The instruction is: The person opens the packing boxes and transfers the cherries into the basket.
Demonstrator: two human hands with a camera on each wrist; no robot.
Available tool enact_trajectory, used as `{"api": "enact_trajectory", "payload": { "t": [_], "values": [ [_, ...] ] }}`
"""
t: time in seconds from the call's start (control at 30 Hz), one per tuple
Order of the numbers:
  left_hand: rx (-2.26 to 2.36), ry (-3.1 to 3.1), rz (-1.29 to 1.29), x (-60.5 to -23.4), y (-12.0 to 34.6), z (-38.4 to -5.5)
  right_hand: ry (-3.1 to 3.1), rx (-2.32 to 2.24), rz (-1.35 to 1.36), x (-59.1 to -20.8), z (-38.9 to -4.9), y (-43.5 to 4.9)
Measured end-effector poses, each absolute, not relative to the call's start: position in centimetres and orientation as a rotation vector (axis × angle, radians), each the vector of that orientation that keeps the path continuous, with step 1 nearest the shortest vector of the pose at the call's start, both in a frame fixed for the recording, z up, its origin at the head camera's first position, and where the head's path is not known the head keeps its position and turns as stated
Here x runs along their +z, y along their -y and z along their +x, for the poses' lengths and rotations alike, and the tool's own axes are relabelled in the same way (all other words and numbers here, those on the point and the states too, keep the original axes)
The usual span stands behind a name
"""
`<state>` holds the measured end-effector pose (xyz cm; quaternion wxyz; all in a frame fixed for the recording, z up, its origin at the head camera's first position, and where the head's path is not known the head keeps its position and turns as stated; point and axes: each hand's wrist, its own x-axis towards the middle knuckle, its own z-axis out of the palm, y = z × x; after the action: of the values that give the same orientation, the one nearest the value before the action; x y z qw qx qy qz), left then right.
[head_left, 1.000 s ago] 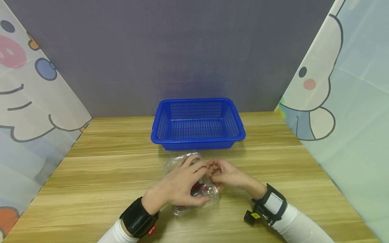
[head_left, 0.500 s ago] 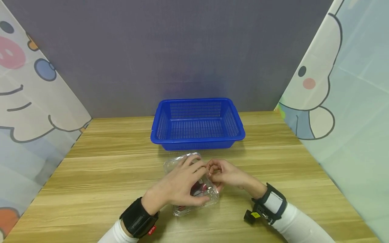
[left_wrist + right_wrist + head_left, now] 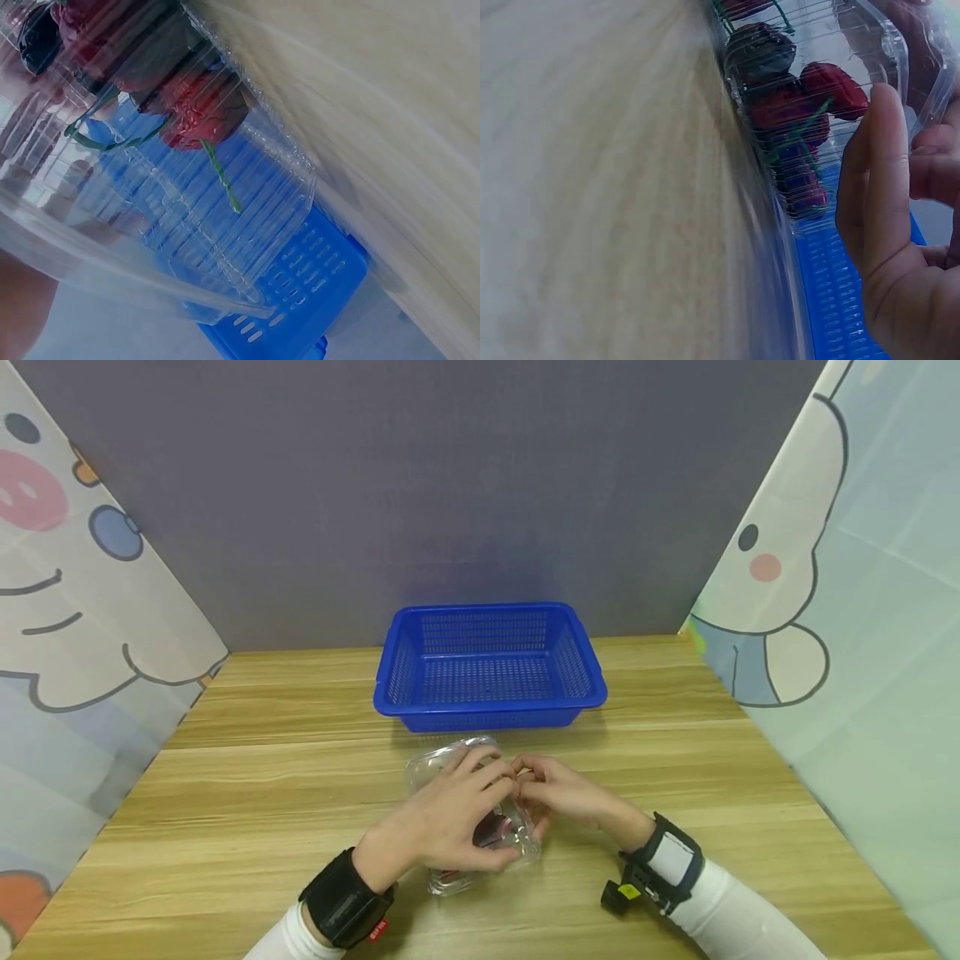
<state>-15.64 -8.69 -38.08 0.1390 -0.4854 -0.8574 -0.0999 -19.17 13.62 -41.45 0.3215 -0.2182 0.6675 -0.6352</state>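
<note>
A clear plastic clamshell box [image 3: 424, 770] stands on the wooden table, slightly turned. Inside lie several shiny, crinkled red and dark round pieces [image 3: 202, 112] with green twisted stems; their exact kind is unclear. My left hand [image 3: 438, 818] lies over the box from the left, fingers bent across the lid and thumb at the near side, gripping it. My right hand [image 3: 564, 793] pinches the box's right edge. In the right wrist view, my right thumb [image 3: 889, 165] is at one rim, while a second rim stands a little apart. The left fingertips are partly hidden.
Just behind the box stands a blue perforated basket [image 3: 487, 703] with nothing seen inside. A grey panel [image 3: 480, 485] rises behind it. Cartoon-printed cloths [image 3: 780, 568] border both sides of the wooden table [image 3: 285, 777].
My right fingers shift slightly at the box's edge. The left hand and the box stay almost in place; the basket does not move.
</note>
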Motion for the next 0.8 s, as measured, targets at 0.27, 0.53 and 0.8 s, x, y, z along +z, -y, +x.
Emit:
{"api": "enact_trajectory", "payload": {
  "t": [0.27,0.53,0.8],
  "values": [
    [-0.261,2.479,-1.415,-38.11,8.6,-15.56,-1.738,-1.672,-0.598,-41.67,-19.28,-13.58],
    [-0.251,2.505,-1.442,-37.99,8.4,-15.31,-1.786,-1.661,-0.543,-41.7,-19.39,-13.5],
    [-0.241,2.504,-1.458,-38.07,8.33,-15.26,-1.808,-1.669,-0.516,-41.65,-19.39,-13.49]
  ]
}}
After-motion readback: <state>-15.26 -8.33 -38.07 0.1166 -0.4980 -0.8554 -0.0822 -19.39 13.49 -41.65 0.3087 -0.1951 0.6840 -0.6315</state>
